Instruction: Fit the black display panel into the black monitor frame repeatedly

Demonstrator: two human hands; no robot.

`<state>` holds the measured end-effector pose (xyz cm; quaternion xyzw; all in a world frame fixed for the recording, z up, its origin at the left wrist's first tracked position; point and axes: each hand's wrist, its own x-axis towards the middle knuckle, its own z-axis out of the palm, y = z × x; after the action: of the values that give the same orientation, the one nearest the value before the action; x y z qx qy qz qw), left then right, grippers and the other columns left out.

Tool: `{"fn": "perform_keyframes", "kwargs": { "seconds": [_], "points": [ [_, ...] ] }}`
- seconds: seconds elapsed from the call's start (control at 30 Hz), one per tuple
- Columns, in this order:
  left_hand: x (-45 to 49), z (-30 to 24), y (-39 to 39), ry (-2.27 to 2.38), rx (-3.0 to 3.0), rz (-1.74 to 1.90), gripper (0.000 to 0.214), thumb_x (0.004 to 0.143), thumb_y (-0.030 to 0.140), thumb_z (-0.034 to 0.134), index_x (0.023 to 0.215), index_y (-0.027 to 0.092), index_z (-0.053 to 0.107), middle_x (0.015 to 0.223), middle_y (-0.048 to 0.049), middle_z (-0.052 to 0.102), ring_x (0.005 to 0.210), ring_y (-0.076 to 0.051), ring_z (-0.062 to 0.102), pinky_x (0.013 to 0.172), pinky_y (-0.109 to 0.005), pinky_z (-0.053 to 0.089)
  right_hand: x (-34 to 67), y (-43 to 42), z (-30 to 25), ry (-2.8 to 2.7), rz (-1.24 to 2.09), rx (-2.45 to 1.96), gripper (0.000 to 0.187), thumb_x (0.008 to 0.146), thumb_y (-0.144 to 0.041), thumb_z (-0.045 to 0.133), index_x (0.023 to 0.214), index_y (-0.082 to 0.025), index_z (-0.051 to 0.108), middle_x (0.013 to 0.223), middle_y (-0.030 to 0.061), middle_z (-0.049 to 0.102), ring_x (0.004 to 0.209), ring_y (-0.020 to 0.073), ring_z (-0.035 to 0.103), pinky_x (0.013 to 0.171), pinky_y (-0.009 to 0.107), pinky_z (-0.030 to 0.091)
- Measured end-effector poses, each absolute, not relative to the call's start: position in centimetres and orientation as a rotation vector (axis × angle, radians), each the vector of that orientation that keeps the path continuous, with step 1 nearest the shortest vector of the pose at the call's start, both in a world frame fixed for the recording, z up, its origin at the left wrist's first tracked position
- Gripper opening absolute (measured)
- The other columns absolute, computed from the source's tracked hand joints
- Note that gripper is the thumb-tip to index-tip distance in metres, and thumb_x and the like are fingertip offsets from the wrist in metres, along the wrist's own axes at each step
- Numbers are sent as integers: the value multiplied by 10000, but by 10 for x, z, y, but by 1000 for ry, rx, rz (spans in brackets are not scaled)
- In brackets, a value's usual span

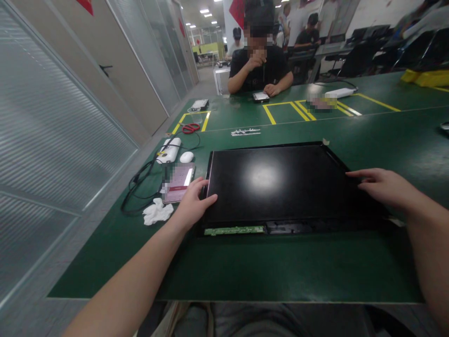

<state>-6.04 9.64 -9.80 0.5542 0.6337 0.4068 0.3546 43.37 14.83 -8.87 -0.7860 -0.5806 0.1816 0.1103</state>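
A large black LCD panel (277, 182) lies face up in a dark frame (294, 228) on the green table, a bright reflection at its middle. My left hand (192, 201) rests at the panel's left edge, thumb spread from the fingers, the thumb tip over the screen. At the right edge is my right hand (382, 185), its index finger stretched out to touch the border and the other fingers partly curled. Neither hand is closed round anything I can see. Along the near border shows a narrow green circuit board (234, 230).
Left of the panel lie a phone (178, 182), crumpled tissue (157, 211), a white mouse-shaped object (186, 157), a white device (170, 150) with black cables, and red-handled scissors (191, 128). Thin white strips (246, 132) lie beyond. Across the table (280, 271) sits a person (261, 70).
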Motion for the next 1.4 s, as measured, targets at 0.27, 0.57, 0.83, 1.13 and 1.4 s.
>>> {"fn": "perform_keyframes", "kwargs": {
  "seconds": [0.27,0.57,0.83,1.13,1.4],
  "points": [
    [-62,-93,98,1716,1589,931,415,693,302,794,1081,185,705,1528,-174,451,1452,-355,382,1218,-488,236,432,150,-87,-1639,588,-2325,477,722,-155,550,1151,-204,751,759,62,711,704,231,660,649,338,494],
    [-63,-91,98,1680,1627,953,366,679,285,806,1021,194,715,1486,-157,499,1426,-370,418,1221,-493,247,430,148,-84,-1600,637,-2327,490,746,-148,549,1194,-197,740,770,58,706,718,221,641,673,330,475],
    [-66,-92,100,1786,1903,676,455,790,344,673,1199,146,649,1533,-195,451,1426,-354,438,1198,-532,309,429,149,-85,-1567,627,-2330,493,729,-149,557,1182,-190,749,746,48,704,673,200,628,643,310,468],
    [-67,-91,101,1803,2002,601,486,823,366,649,1244,123,631,1530,-210,444,1426,-338,443,1201,-507,325,430,150,-85,-1582,614,-2302,492,704,-158,564,1156,-191,756,744,50,710,673,211,639,621,313,470],
    [-66,-93,101,1811,2022,596,496,826,376,653,1244,112,622,1523,-221,449,1428,-348,436,1188,-516,343,430,150,-84,-1586,609,-2326,483,722,-149,570,1164,-196,758,771,58,721,692,213,647,635,310,468]
  ]
}}
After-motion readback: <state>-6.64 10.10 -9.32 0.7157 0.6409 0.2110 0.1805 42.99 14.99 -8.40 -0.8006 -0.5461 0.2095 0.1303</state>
